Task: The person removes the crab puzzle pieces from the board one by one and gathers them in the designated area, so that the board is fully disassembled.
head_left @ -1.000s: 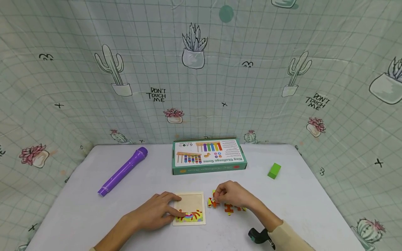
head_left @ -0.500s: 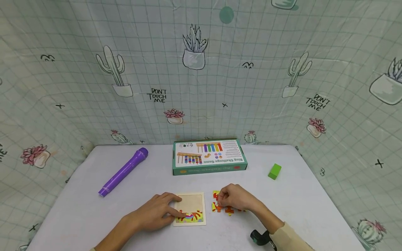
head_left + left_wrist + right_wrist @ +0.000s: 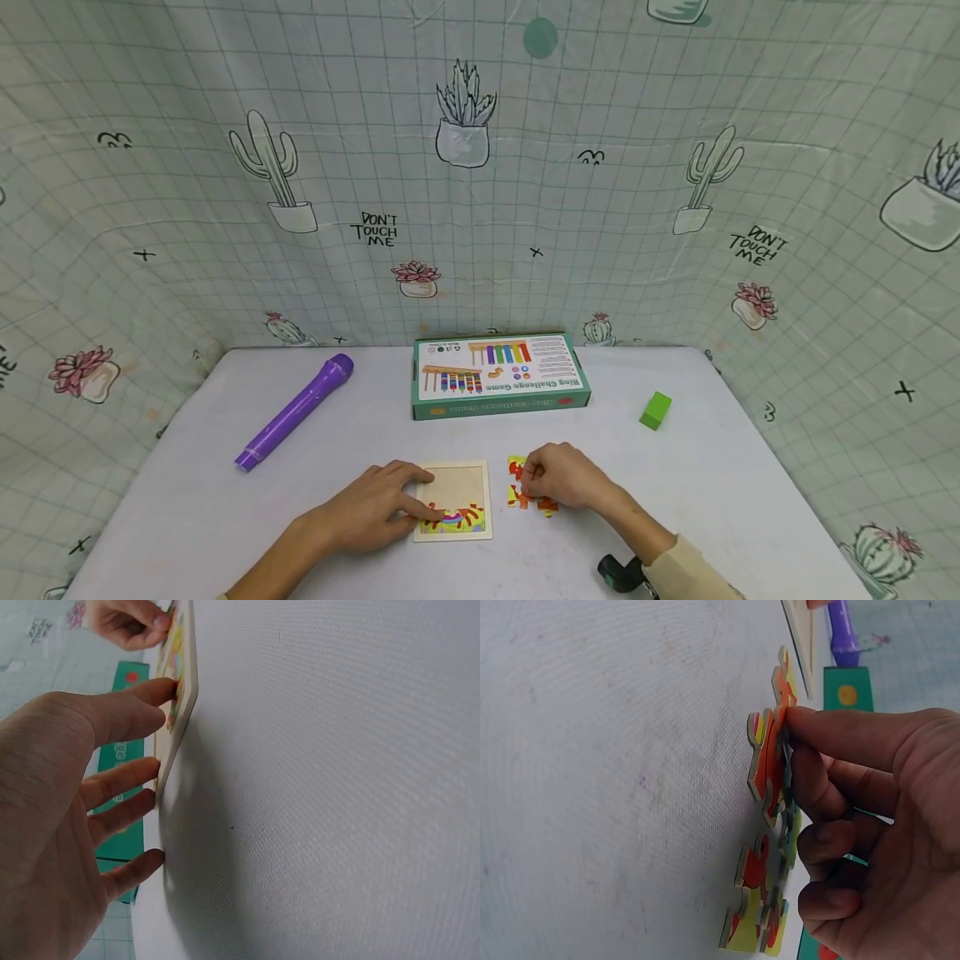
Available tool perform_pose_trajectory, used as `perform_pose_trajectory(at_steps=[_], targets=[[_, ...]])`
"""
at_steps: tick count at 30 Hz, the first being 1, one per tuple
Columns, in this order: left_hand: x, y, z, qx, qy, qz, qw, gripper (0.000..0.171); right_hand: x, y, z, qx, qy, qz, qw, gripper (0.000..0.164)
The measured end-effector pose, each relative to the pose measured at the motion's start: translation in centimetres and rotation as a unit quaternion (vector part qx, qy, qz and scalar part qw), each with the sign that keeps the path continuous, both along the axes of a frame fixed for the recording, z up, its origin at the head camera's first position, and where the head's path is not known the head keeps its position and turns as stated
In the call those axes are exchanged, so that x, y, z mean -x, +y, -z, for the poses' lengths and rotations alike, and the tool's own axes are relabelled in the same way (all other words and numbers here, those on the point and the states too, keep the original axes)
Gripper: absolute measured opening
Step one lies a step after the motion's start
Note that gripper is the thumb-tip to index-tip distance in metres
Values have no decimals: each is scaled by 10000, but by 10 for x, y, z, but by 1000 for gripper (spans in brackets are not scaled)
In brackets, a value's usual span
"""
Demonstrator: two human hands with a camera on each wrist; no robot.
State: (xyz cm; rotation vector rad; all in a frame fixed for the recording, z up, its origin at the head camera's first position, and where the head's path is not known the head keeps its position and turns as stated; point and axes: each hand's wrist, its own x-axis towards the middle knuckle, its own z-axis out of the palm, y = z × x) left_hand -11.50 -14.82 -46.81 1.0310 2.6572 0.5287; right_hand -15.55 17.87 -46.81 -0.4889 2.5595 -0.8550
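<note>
While the left hand (image 3: 371, 508) lies across the left edge of a square wooden board (image 3: 457, 487), the head view picks out one fingertip on the bare wood and the thumb on the colourful printed strip (image 3: 468, 522) at the near end; the fingers are extended, gripping nothing. Over to the left wrist view, and here's what the head camera misses: the board's pale edge seen side-on, two fingertips right at it, the little finger down by the table (image 3: 187, 508).

Now the right hand (image 3: 566, 475), just right of the board, in among loose puzzle pieces (image 3: 516, 469) of orange, red and yellow. From above, the hand covers part of them. The right wrist view gets in low: thumb tip right at an orange piece (image 3: 763, 763), the other fingers curled in, the pieces' thickness on show. Is one pinched? Cannot tell; the contact is too hidden.

Only the head view takes in the green block (image 3: 656, 411) at far right and the black object (image 3: 618, 574) beside the right sleeve (image 3: 686, 571). Beyond the board sits a game box (image 3: 498, 408); off to the left, a purple microphone-shaped toy (image 3: 292, 414), only partly visible from the right wrist.
</note>
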Motion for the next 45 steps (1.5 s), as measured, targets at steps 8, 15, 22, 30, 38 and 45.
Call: perform_pose_trajectory(at_steps=[8, 15, 22, 30, 38, 45], targets=[[1, 0, 0, -41, 111, 44, 9999, 35, 0, 0, -3, -30, 212, -46, 9998, 14], [0, 2, 2, -101, 131, -9, 9999, 33, -3, -9, -6, 352, 182, -449, 9982, 8], [1, 7, 4, -285, 540, 226, 9979, 25, -12, -23, -3, 774, -78, -1065, 9913, 14], [1, 14, 7, -437, 623, 668, 9949, 26, -19, -32, 2, 676, -173, -1257, 9896, 26], [0, 15, 11, -293, 476, 661, 9962, 31, -22, -37, -1, 479, -218, -1242, 9909, 24], [0, 16, 11, -297, 563, 715, 9954, 30, -22, -39, 1, 545, -118, -1179, 9915, 32]])
